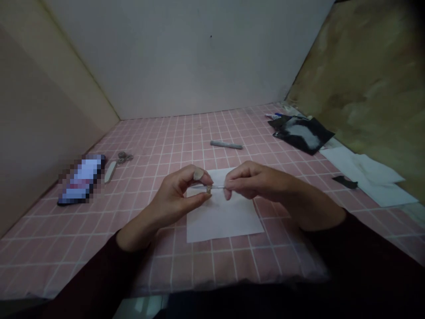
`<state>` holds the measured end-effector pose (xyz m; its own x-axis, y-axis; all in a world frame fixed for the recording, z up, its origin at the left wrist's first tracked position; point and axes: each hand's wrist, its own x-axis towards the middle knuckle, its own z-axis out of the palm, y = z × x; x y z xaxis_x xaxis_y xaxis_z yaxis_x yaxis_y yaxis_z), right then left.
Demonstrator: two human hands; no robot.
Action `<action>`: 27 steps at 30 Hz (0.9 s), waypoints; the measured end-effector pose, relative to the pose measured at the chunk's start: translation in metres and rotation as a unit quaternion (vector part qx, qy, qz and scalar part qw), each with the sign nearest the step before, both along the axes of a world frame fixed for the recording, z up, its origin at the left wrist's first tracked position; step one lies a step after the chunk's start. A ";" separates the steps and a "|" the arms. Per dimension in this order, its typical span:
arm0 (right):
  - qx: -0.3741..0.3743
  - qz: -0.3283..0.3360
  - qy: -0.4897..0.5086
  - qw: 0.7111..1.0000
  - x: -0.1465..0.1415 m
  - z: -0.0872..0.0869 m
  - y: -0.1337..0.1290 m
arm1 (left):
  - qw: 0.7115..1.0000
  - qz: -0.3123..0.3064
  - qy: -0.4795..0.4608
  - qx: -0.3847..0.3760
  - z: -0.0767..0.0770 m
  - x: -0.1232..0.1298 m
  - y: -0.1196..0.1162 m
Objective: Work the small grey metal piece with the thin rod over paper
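Over a white sheet of paper (pixel 222 221), my left hand (pixel 179 192) pinches a small brownish piece (pixel 209 189) between thumb and fingertips. Its exact kind is too small to make out. A pale round patch (pixel 198 173) shows on a finger of that hand. My right hand (pixel 247 180) is closed on a thin metal rod-like tool (pixel 218 187), which points left and reaches the small piece. Whether the tip goes into the piece or only touches it, I cannot tell.
A grey stick (pixel 226 145) lies beyond the hands. To the left are a phone (pixel 81 179), a white strip (pixel 110 171) and small round grey things (pixel 124 157). At right lie a black pouch (pixel 318 133), white papers (pixel 375 177) and a dark curved piece (pixel 345 181). Walls enclose the pink checked table.
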<state>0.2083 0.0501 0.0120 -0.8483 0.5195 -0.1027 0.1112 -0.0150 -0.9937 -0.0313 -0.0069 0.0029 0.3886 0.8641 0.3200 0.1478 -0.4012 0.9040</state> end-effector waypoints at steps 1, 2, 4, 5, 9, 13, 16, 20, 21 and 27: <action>-0.002 0.009 0.002 1.000 -0.001 -0.001 0.000 | 1.000 -0.004 0.012 0.000 0.000 0.000 0.000; -0.003 0.017 0.005 1.000 -0.001 -0.002 0.000 | 1.000 -0.007 0.020 -0.002 0.000 0.000 0.000; -0.005 0.021 0.008 1.000 0.000 -0.003 0.001 | 1.000 -0.006 0.013 -0.002 0.001 0.000 0.000; -0.004 0.018 0.008 1.000 0.001 -0.003 0.002 | 1.000 -0.002 -0.002 -0.002 0.001 0.000 0.000; 0.023 0.011 -0.008 1.000 0.004 0.000 0.002 | 0.998 -0.011 -0.038 -0.044 0.000 0.000 0.001; 0.095 0.003 -0.042 0.995 -0.001 0.005 -0.001 | 0.992 -0.015 -0.065 -0.106 -0.005 0.002 0.003; 0.149 -0.007 -0.048 0.988 -0.004 0.006 -0.003 | 0.985 -0.017 -0.087 -0.147 -0.006 0.003 0.004; 0.193 -0.006 -0.043 0.980 -0.005 0.004 -0.002 | 0.983 0.003 -0.103 -0.152 -0.004 0.004 0.005; 0.198 -0.006 -0.047 0.979 -0.005 0.004 -0.002 | 0.983 0.008 -0.105 -0.151 -0.004 0.004 0.006; 0.213 -0.003 -0.056 0.975 -0.005 0.004 -0.002 | 0.984 0.014 -0.096 -0.152 -0.004 0.004 0.007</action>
<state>0.2034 0.0478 0.0160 -0.8408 0.5405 0.0309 0.2214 0.3954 -0.8914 -0.0271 -0.0002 -0.0010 0.3214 0.9405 0.1101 -0.0294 -0.1064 0.9939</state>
